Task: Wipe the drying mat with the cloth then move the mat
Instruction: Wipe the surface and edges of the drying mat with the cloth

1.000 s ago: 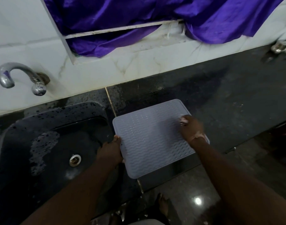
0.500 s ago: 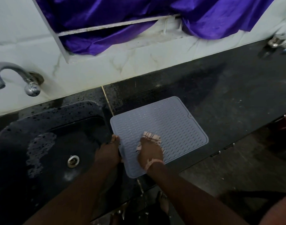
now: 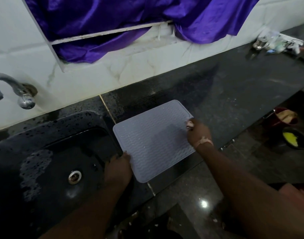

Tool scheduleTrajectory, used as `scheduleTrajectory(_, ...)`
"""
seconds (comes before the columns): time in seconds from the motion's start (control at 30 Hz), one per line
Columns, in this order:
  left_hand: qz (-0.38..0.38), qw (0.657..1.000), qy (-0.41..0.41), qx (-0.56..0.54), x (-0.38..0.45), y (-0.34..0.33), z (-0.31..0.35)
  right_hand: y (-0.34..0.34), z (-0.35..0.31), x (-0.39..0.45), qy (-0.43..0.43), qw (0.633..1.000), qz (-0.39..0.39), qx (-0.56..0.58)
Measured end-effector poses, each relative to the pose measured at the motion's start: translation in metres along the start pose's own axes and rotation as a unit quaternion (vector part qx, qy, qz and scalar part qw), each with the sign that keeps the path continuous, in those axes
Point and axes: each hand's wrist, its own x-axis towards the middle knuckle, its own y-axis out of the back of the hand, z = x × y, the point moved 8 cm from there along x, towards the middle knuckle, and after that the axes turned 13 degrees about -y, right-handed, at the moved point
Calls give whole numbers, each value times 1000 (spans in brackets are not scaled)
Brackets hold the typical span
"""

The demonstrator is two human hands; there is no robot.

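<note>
A grey ribbed drying mat [image 3: 153, 140] lies flat on the black counter [image 3: 234, 94], just right of the sink. My left hand [image 3: 117, 167] holds the mat's near-left edge, fingers on the rim. My right hand [image 3: 198, 132] sits on the mat's right edge with a pale cloth [image 3: 189, 124] bunched under it; only a bit of cloth shows past the fingers and at the wrist.
A black sink [image 3: 49, 157] with a drain and foam patch lies to the left, a metal tap [image 3: 18, 92] above it on the white tiled wall. Purple fabric [image 3: 130, 19] hangs behind. Small items [image 3: 275, 43] crowd the far-right counter; a red bucket [image 3: 284, 118] stands on the floor.
My right hand has swept the cloth from the mat's near-middle over to its right edge. My left hand stays on the near-left edge.
</note>
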Motion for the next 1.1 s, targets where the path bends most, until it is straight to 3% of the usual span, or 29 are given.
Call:
scheduleTrajectory(0.17, -60, 998, 23, 19, -6, -19, 4, -30, 43, 19, -1, 985, -24, -173)
scheduleTrajectory(0.3, -78, 996, 26, 46, 3, -16, -1, -71, 41, -24, 18, 977, -16, -210)
scheduleTrajectory(0.47, -83, 994, 45, 47, 0, -12, 4, -135, -15, -137, 119, 942, -130, -284)
scheduleTrajectory(0.6, -49, 998, 38, 3, -6, -5, 5, -152, -49, -192, 210, 927, -196, -241)
scheduleTrajectory(0.7, -57, 998, 30, 16, -9, -11, 16, -127, -50, -184, 190, 944, -243, -121)
scheduleTrajectory(0.77, -58, 997, 55, 12, -11, -16, 17, -95, -41, -149, 137, 965, -222, -41)
scheduleTrajectory(0.83, -60, 995, 74, 4, -15, -23, 18, -51, -23, -96, 94, 985, -143, -7)
scheduleTrajectory(0.97, -80, 993, 88, -12, -21, -34, 17, 24, 29, 11, 26, 997, 1, -74)
scheduleTrajectory(1.1, -95, 992, 80, 25, -14, -29, 16, 8, 53, 39, 10, 983, -44, -180)
